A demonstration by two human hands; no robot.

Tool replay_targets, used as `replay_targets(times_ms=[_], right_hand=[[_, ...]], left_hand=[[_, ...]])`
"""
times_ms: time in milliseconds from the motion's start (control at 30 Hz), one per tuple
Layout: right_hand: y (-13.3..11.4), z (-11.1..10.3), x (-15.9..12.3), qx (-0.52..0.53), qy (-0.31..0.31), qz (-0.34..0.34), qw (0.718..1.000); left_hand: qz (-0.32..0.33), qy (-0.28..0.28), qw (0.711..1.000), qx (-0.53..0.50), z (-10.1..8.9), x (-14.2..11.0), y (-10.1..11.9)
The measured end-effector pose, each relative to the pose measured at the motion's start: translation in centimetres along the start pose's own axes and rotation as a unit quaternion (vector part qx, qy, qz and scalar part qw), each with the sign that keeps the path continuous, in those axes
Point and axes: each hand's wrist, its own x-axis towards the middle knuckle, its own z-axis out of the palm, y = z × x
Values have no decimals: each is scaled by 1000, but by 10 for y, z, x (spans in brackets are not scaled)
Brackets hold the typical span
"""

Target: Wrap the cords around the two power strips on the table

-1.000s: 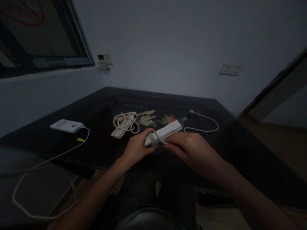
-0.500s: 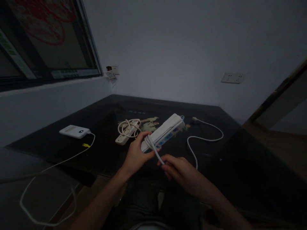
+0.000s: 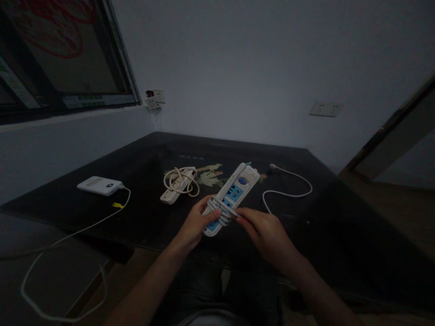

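In a dim room, a person's two bare hands work over a dark table [image 3: 326, 253]. The left hand [image 3: 194, 225] is curled closed around the near end of a white power strip [image 3: 235, 192], its thumb resting on the front. The strip is in front of the person, above the middle of the table's near half, slanting away to the right, its blue sockets and round blue switch facing the viewer. A pale cord [image 3: 224, 213] is wrapped several turns around its lower part. The right hand [image 3: 268, 230], nearly closed, pinches that cord between thumb and fingers just beside the turns. From behind this hand, cord curves across the table to a plug [image 3: 273, 167]. Beyond the left hand lies a second power strip [image 3: 168, 196], with a cream cord [image 3: 193, 188] looped loosely on top. Farther left are a flat white device [image 3: 98, 186], a thin cable [image 3: 100, 222] running from it off the table's edge, and a yellow tag [image 3: 118, 205]. A wall socket panel [image 3: 325, 109] is behind, to the right.
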Motion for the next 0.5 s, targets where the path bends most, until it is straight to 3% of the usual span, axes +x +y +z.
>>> replay_targets(times_ms=[100, 233, 500], right_hand=[[0, 11, -2, -128, -3, -8, 992], [-4, 18, -3, -267, -52, -24, 962], [-13, 4, 5, -331, -111, 15, 937]], left_hand=[[-26, -6, 999, -21, -2, 2, -6], [-57, -7, 998, -38, -5, 6, -14], [-56, -13, 996, -61, -4, 8, -23]])
